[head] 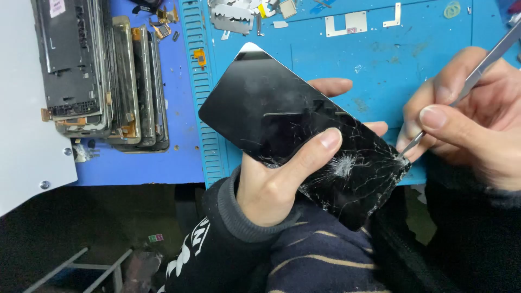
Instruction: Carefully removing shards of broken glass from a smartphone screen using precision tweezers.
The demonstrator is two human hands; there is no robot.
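Phone (293, 130) held over near edge of mat (380, 59); stack of phone frames (103, 76) far left; metal brackets (353, 23) far behind; tweezers (461, 87) at phone's right corner.

My bench is covered by a blue work mat (391, 59) with a ribbed strip (198, 92) down its left edge. Beyond my hands lie flat metal brackets (347, 24) and jagged metal scraps (233, 15). Far off to the left of my left hand, a row of stripped phone frames (100, 76) leans together beside a grey plate (21, 135).
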